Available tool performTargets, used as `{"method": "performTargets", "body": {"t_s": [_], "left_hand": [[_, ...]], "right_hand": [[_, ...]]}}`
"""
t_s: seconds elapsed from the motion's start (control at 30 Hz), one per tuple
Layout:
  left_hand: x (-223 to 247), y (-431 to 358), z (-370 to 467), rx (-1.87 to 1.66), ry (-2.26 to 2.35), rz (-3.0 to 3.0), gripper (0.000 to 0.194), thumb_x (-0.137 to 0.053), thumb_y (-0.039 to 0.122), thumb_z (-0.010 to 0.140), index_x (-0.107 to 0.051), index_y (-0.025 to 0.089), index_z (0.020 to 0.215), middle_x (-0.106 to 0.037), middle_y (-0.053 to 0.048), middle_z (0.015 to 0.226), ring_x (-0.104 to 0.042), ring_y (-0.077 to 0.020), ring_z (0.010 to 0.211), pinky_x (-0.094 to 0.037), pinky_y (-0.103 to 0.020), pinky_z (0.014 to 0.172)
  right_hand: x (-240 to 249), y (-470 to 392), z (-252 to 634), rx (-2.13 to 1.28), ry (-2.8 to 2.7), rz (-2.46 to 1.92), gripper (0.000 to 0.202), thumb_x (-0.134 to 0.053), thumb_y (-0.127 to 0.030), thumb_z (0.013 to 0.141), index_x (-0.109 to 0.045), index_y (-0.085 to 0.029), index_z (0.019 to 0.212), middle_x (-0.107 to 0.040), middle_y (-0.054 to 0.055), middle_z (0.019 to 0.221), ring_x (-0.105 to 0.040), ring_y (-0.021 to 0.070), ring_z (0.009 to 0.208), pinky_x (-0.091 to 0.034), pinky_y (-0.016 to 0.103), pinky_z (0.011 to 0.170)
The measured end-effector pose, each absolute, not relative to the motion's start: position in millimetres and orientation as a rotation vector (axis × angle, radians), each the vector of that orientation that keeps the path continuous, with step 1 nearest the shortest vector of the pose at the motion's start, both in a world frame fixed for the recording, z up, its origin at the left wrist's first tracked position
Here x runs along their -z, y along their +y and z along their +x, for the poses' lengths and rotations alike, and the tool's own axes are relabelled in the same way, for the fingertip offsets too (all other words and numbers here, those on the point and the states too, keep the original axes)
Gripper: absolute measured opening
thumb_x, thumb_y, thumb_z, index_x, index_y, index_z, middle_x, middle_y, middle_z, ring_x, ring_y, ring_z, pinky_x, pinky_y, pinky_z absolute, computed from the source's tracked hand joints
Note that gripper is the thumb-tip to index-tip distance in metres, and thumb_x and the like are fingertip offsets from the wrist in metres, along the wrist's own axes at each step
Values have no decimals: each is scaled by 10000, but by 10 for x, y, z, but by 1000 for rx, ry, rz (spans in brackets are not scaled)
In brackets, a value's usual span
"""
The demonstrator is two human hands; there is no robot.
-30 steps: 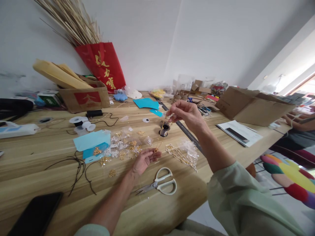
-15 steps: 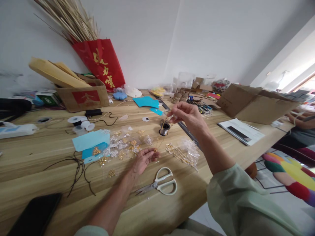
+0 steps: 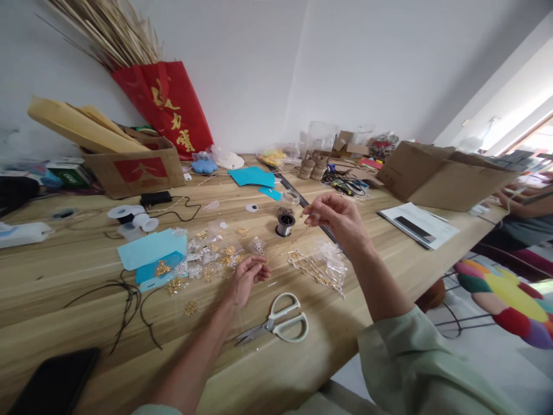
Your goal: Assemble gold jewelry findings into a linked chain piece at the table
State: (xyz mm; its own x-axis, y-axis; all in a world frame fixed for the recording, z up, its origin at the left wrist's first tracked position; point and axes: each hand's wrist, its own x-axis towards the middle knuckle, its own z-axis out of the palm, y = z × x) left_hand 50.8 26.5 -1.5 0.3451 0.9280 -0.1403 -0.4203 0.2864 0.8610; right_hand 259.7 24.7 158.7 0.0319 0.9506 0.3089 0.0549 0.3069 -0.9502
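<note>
Pinched in my left hand (image 3: 248, 278), just above the table, is one end of a thin gold chain with a small gold ring (image 3: 265, 263) at the fingertips. My right hand (image 3: 339, 218) is raised higher to the right, thumb and forefinger closed on the chain's other part; the strand between the hands is faint. Below my hands lie white-handled scissors (image 3: 276, 323), blades apart. To the right are gold and silver chains (image 3: 313, 271) beside clear plastic bags. Small bags of gold and silver findings (image 3: 211, 253) spread left of my left hand. A wire spool (image 3: 285, 225) stands behind.
Blue card (image 3: 151, 248), black cords (image 3: 133, 297) and a phone (image 3: 56, 380) lie on the left. A cardboard box (image 3: 444, 178) and notebook (image 3: 417, 225) are at the right. A red bag (image 3: 168, 109) leans on the wall. Another person's arm (image 3: 525, 199) shows far right.
My right hand has moved down and to the right, away from the spool, still pinching the chain. The left hand stays nearly in place. The whole view has shifted slightly.
</note>
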Motion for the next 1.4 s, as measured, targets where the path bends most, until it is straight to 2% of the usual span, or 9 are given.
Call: {"method": "performTargets", "body": {"t_s": [0.1,0.4,0.67,1.0,1.17,1.4], "left_hand": [[13,306,506,-1019,766,827,195,-692,240,635,-624,117,770,-677,-34,656,-618,-119,579,-465,-230,581],[8,419,580,-950,885,939,241,-689,259,611,-660,100,791,-697,-58,703,-639,-136,629,-484,-246,618],[-29,697,793,-862,999,1130,266,-728,261,556,-661,102,758,-709,-58,657,-647,-138,577,-501,-241,568],[21,849,965,-800,1102,1512,205,-606,255,658,-654,114,798,-713,-75,677,-655,-160,576,-519,-258,547],[50,826,964,-747,1173,1776,188,-554,240,695,-670,142,807,-719,-61,708,-657,-168,563,-521,-262,544],[46,837,950,-680,1180,1705,244,-554,261,702,-665,117,864,-723,-99,745,-660,-174,574,-515,-255,520]], "right_hand": [[-1476,158,2684,-922,-1270,-1052,277,-683,-417,725,-591,-161,780,-705,48,795,-659,125,608,-536,243,606],[-983,-240,2902,-914,-940,-1107,270,-706,-388,708,-579,-160,780,-705,55,832,-664,125,615,-539,247,632],[-646,-528,3036,-932,-740,-1176,280,-709,-398,706,-586,-164,800,-697,62,901,-657,124,644,-524,249,652],[-336,-911,3041,-1029,-642,-1263,307,-703,-430,712,-591,-167,824,-694,73,909,-672,168,736,-521,286,705],[-165,-1041,2978,-1162,-677,-1328,335,-699,-453,707,-578,-162,819,-695,76,837,-665,194,805,-496,241,625],[-90,-1097,3029,-1059,-927,-1564,278,-608,-427,782,-548,-157,806,-681,62,770,-619,154,675,-432,223,552]]}}
